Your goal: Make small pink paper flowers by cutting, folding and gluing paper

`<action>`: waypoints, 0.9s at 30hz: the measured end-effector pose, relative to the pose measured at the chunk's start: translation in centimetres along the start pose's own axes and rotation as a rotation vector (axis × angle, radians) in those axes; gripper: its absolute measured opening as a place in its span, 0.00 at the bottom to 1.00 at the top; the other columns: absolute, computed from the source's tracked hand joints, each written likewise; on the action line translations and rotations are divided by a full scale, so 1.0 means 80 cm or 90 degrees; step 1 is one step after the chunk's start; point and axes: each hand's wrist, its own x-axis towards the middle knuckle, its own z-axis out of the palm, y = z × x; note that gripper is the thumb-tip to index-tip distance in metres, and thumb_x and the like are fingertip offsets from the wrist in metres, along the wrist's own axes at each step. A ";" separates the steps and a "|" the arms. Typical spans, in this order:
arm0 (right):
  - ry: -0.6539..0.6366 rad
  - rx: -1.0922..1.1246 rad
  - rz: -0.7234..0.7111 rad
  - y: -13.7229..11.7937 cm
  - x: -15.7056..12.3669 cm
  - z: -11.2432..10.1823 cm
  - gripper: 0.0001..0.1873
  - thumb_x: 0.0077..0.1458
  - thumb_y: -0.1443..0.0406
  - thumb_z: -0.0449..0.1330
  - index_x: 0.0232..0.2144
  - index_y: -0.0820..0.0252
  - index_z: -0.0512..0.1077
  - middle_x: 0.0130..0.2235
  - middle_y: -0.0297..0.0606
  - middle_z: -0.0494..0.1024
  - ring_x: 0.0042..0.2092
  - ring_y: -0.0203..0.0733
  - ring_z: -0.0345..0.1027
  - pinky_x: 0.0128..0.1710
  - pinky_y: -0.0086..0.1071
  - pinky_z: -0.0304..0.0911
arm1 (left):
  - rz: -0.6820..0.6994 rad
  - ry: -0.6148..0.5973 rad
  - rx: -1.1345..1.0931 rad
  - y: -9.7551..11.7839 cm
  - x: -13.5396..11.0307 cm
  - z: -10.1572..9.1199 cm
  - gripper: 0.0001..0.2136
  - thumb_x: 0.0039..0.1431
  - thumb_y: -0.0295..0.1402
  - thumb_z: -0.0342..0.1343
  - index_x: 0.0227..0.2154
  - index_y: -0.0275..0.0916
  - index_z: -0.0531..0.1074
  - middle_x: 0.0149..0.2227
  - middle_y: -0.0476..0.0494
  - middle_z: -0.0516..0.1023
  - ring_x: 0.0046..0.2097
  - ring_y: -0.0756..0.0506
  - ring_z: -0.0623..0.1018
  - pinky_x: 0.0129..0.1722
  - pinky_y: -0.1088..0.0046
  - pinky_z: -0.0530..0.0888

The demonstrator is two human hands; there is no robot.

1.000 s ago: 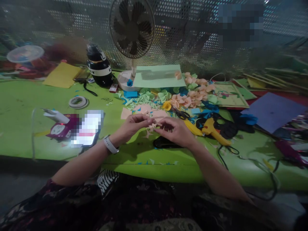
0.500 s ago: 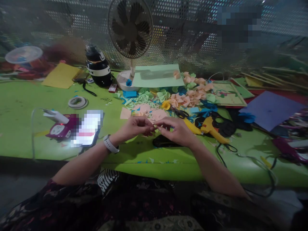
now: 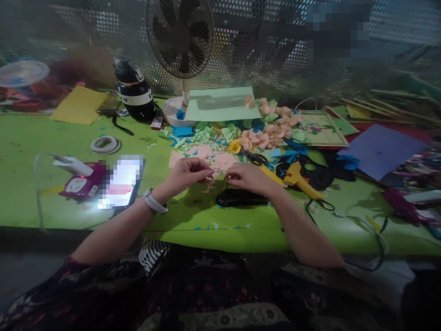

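My left hand (image 3: 184, 177), with a white watch on the wrist, is held over the near side of the paper scraps, thumb and forefinger pinched together. Whatever lies in that pinch is too small to name. A short gap to the right, my right hand (image 3: 250, 177) has its fingers curled down and closed; their tips are partly hidden. Just below it lies a black, elongated object (image 3: 237, 198), which looks like a stapler. Pink paper pieces (image 3: 223, 162) are spread beyond both hands. Scissors (image 3: 257, 157) and a yellow glue gun (image 3: 303, 183) lie beyond and to the right.
Folded peach paper shapes (image 3: 275, 131) and green ones are heaped behind the scraps. A phone (image 3: 123, 179), a purple device (image 3: 82, 184) and a tape roll (image 3: 106, 145) lie left. A fan (image 3: 181, 39) and a black bottle (image 3: 134, 94) stand behind; cables (image 3: 375, 236) trail at right.
My hands were together at the fingertips around something small; now they have parted. The whole view has shifted slightly, moving the table's contents left and up.
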 end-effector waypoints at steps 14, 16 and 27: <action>0.356 0.192 -0.033 -0.025 0.003 0.009 0.07 0.58 0.62 0.62 0.30 0.58 0.75 0.31 0.37 0.77 0.30 0.37 0.66 0.31 0.32 0.62 | -0.220 -0.008 -0.235 0.006 -0.004 0.014 0.14 0.59 0.40 0.63 0.42 0.36 0.76 0.45 0.36 0.82 0.40 0.46 0.82 0.38 0.70 0.79; 0.374 0.176 -0.048 -0.030 0.004 0.013 0.07 0.59 0.63 0.61 0.30 0.58 0.75 0.32 0.37 0.77 0.31 0.38 0.67 0.32 0.32 0.62 | -0.262 -0.056 -0.282 0.008 -0.006 0.016 0.12 0.60 0.40 0.62 0.40 0.35 0.77 0.43 0.36 0.82 0.38 0.46 0.83 0.35 0.71 0.79; 0.457 0.158 -0.074 -0.034 -0.002 0.008 0.10 0.58 0.62 0.60 0.42 0.58 0.73 0.40 0.41 0.76 0.37 0.42 0.71 0.35 0.36 0.67 | -0.145 -0.026 -0.233 0.005 -0.007 0.015 0.07 0.55 0.32 0.66 0.33 0.34 0.76 0.32 0.45 0.82 0.28 0.52 0.80 0.30 0.78 0.79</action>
